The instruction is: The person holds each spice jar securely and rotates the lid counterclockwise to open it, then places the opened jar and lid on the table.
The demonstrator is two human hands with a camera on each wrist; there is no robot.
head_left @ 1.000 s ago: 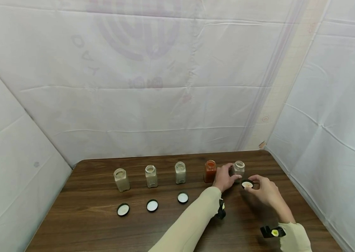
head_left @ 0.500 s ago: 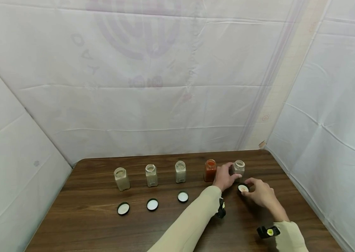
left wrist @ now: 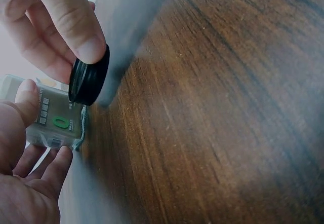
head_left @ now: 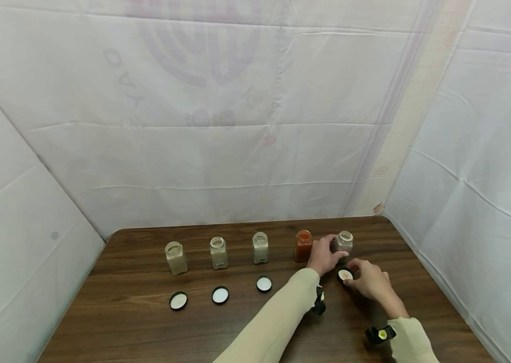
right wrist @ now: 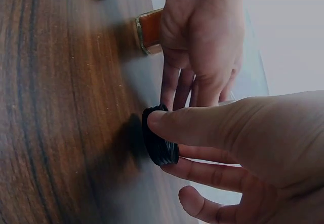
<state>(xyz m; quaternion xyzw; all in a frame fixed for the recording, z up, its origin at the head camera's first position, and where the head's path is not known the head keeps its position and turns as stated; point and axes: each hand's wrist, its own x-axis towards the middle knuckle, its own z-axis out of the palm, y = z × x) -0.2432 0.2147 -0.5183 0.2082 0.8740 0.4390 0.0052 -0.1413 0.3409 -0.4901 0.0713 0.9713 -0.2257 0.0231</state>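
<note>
My left hand (head_left: 322, 256) grips a clear glass jar (head_left: 344, 243) at the right end of a row. The jar stands upright without a lid, and green print shows on its side (left wrist: 56, 116) in the left wrist view. My right hand (head_left: 371, 280) pinches a black screw lid (head_left: 344, 275) between thumb and fingers, its white inner face turned up. In the right wrist view the lid (right wrist: 161, 138) is close over the wood, with its shadow beside it. Just left of my left hand stands an open jar of red-orange powder (head_left: 303, 247).
Three open jars with pale contents, among them the middle one (head_left: 218, 253), stand further left along the row. In front of them lie three lids, white side up, one of them at the far left (head_left: 178, 301). White cloth (head_left: 237, 151) surrounds the brown wooden table (head_left: 119, 322).
My right hand has carried the lid left and toward the front, lower and nearer the tabletop in front of the jar. My left hand keeps its grip on the jar.
</note>
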